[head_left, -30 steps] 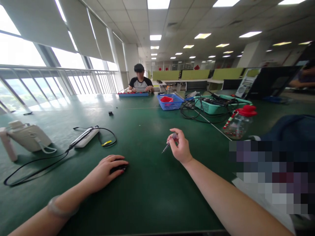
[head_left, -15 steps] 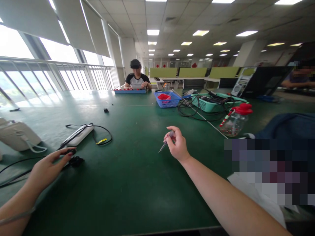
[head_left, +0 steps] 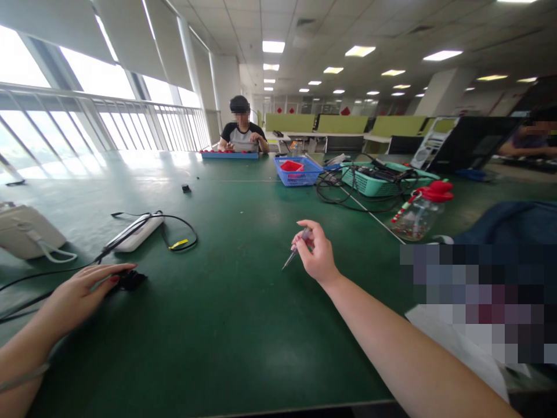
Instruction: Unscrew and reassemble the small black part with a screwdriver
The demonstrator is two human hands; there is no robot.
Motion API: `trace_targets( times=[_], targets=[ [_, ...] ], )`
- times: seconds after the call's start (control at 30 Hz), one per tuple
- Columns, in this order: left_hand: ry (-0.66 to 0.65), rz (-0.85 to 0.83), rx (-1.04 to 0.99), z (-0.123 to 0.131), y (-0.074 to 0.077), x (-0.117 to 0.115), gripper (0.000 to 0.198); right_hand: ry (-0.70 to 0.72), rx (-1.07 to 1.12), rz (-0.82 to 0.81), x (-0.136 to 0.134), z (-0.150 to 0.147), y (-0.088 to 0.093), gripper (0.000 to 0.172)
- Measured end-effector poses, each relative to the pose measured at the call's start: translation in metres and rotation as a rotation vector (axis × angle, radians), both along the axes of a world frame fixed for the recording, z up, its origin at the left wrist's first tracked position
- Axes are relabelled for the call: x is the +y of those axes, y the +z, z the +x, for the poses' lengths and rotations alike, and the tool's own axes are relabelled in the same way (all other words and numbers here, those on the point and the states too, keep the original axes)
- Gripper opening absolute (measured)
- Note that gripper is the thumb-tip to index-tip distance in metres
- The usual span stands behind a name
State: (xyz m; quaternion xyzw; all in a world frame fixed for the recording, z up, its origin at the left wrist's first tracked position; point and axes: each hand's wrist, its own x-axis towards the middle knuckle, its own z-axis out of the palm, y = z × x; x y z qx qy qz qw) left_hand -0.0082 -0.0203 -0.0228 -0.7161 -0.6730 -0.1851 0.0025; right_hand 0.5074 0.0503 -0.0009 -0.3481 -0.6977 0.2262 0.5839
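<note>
My right hand point(head_left: 317, 252) is closed around a small screwdriver point(head_left: 290, 259) with a clear, greyish handle. Its thin metal shaft slants down to the left, above the table. On the left, my left hand point(head_left: 80, 293) rests low over a bundle of black cable point(head_left: 131, 280), fingers stretched out and thumb apart at its near side. The fingers partly cover the bundle, so how firmly they touch it is hidden. Just beyond lies a white power strip point(head_left: 138, 233), with a black cable point(head_left: 191, 223) bearing a yellow tag looped beside it.
The green table point(head_left: 226, 325) also carries a white case point(head_left: 30, 232), a small black piece point(head_left: 186, 188), a blue basket point(head_left: 298, 177), a green basket of cables point(head_left: 369, 187) and a red-lidded bottle point(head_left: 415, 217). Across the table, a person point(head_left: 241, 136) sits behind a blue tray point(head_left: 229, 155).
My left hand has lowered onto the cable bundle, its fingers straightening from a pinch on something small and black. My right hand keeps its hold on the screwdriver. The view has shifted slightly.
</note>
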Motion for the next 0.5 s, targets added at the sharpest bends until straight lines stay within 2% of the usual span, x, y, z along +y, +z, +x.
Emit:
trace_targets(
  times=[0.23, 0.5],
  targets=[
    [0.026, 0.011, 0.071, 0.006, -0.001, 0.001, 0.052, 0.006, -0.009, -0.007, 0.001, 0.001, -0.001, 0.031],
    [0.194, -0.033, 0.111, 0.026, 0.003, -0.003, 0.054, 0.018, -0.030, -0.013, -0.001, 0.001, 0.001, 0.031]
  ],
)
